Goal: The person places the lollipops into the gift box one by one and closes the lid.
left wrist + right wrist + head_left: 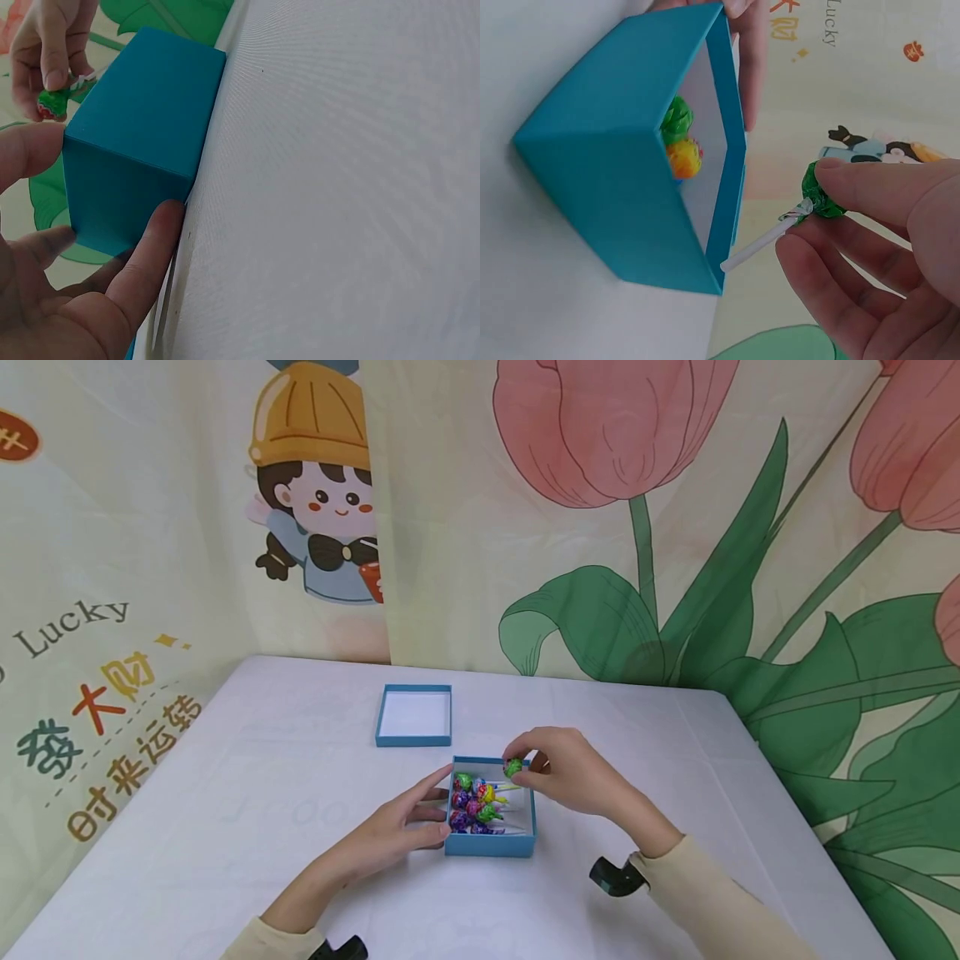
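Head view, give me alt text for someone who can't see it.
A right hand pinches a green lollipop over the far edge of an open blue box of lollipops, while the left hand holds the box's left side. The lid lies behind on the white table.

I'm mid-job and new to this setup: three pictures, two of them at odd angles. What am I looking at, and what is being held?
There is no machine here: a person works with two bare hands. The wide picture comes from a camera on the person's head, looking down at a white table. The other two come from cameras strapped to each wrist, so they look tilted and very close.

On the table stands an open blue box with wrapped lollipops inside. Behind it lies a second shallow blue tray, probably its lid, white inside.

The left hand touches the box's side with straight fingers, as the left wrist view shows close up. The right hand pinches a green lollipop by its wrapped head over the box, its white stick showing in the right wrist view.
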Available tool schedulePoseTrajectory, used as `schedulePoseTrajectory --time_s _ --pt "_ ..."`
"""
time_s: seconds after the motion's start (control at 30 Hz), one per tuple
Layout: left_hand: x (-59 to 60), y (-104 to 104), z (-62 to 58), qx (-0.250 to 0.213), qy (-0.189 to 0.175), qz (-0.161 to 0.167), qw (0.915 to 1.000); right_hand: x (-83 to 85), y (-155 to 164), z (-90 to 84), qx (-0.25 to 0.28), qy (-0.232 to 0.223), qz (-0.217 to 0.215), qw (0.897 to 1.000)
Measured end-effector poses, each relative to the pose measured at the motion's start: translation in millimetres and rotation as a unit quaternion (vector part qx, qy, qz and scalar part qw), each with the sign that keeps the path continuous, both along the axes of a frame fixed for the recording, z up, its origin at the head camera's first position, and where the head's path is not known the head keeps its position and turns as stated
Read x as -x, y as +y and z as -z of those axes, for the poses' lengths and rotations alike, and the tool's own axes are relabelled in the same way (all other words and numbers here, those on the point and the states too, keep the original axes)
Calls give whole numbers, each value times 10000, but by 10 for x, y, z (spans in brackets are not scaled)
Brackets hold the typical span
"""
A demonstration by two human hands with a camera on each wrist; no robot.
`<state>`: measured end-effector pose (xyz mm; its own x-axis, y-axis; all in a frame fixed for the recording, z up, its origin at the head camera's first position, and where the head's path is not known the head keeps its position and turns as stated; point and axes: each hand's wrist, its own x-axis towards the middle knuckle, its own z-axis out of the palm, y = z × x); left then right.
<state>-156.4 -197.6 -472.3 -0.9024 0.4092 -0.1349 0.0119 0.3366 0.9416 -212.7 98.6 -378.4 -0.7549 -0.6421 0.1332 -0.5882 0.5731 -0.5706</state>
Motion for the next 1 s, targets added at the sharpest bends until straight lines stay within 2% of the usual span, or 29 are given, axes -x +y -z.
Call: schedulePoseTrajectory --time_s 0.23,1.0 --pt "-1 -6 4 -45 -15 64 10000 -38 -144 32 187 -87 -308 9993" --pt "-4 -18 7 -40 57 115 9999 -87 -257 351 -232 -595 -840 9944"
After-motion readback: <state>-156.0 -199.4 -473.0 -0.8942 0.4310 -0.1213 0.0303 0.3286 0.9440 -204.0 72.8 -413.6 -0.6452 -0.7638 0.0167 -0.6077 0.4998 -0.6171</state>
